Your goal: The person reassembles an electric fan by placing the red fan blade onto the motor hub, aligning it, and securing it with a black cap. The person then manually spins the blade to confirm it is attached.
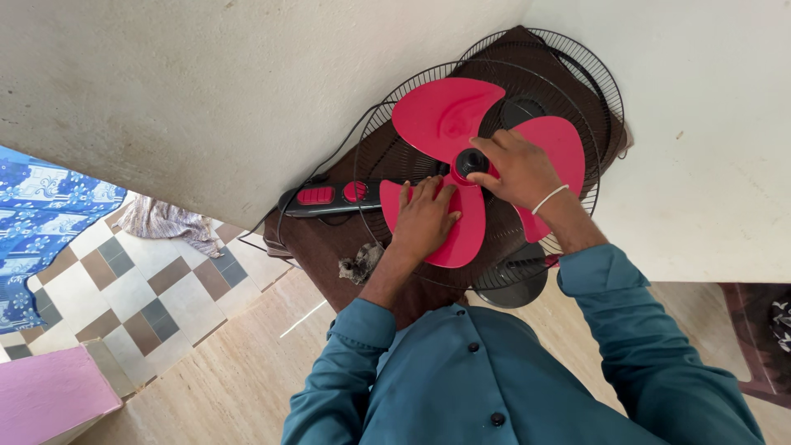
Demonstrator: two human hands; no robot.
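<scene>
Teal sleeves point(626, 330) lead to left hand point(424, 218) flat on red blade point(461, 235), right hand point(515, 169) gripping hub cap point(471, 161).

A small dark brown tabletop point(329, 239) against the wall carries a black wire fan guard point(577, 74), the red-bladed fan point(449, 115), and a grey dust clump point(360, 265) at seven o'clock.

Both arms extend forward from the torso in teal sleeves pushed back to the forearm, elbows bent and slightly apart. The left hand point(424, 218) lies flat, palm down, fingers straight and together, pointing away from the body. The right hand point(515, 169) is angled inward, wrist bearing a thin white band, with its fingers curled in a closed grip at the fingertips.
</scene>
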